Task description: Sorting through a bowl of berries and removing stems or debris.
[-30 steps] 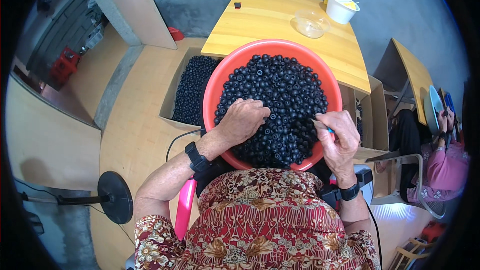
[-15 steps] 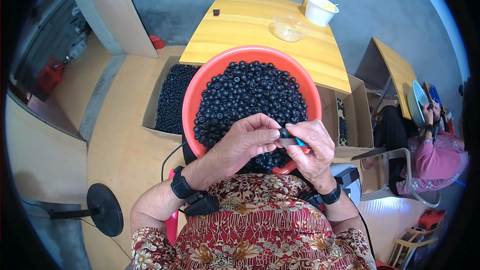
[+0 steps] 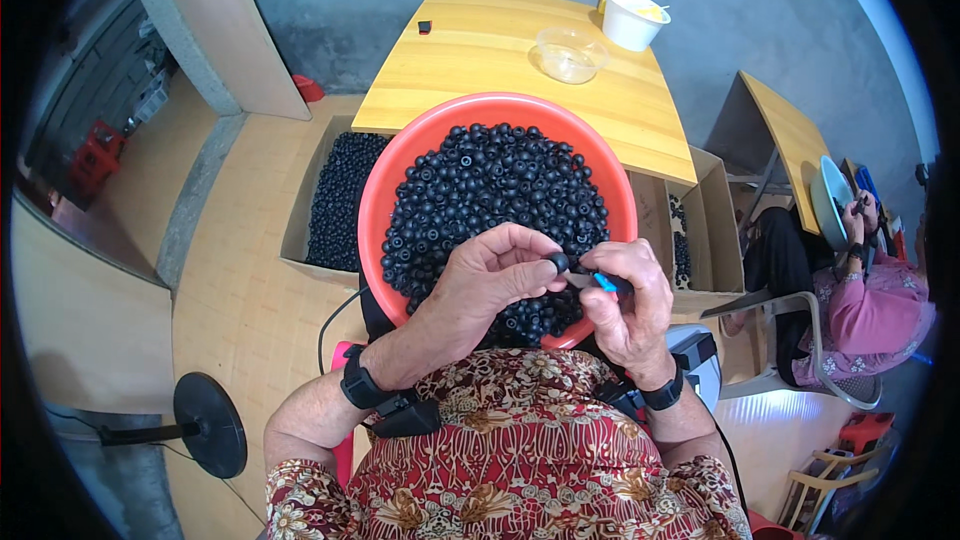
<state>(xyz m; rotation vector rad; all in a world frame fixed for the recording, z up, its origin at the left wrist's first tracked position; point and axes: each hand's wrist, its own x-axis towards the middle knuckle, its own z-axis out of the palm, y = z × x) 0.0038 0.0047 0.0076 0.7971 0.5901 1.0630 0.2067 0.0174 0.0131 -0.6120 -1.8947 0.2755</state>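
Over the near right part of a red basin [image 3: 374,225], my left hand [image 3: 488,278] pinches a small round black part [image 3: 559,261] between thumb and fingertips. My right hand [image 3: 642,302] is closed around a small knife [image 3: 604,282] with a black and blue handle. Its short blade points left, just below the black part; whether it touches cannot be made out. Many similar round black parts [image 3: 500,180], some showing a hole, fill the basin beneath both hands.
Beyond the basin stands a yellow wooden table [image 3: 460,50] with a clear bowl [image 3: 572,56] and a white tub [image 3: 635,20]. Cardboard boxes of black parts flank it, one left [image 3: 318,230], one right [image 3: 715,230]. A person in pink [image 3: 870,310] sits at the far right by a light-blue basin [image 3: 826,202].
My right hand has turned, and the knife blade has drawn slightly away from the black part and now angles differently. My left hand keeps its pinch, and the view has shifted slightly.
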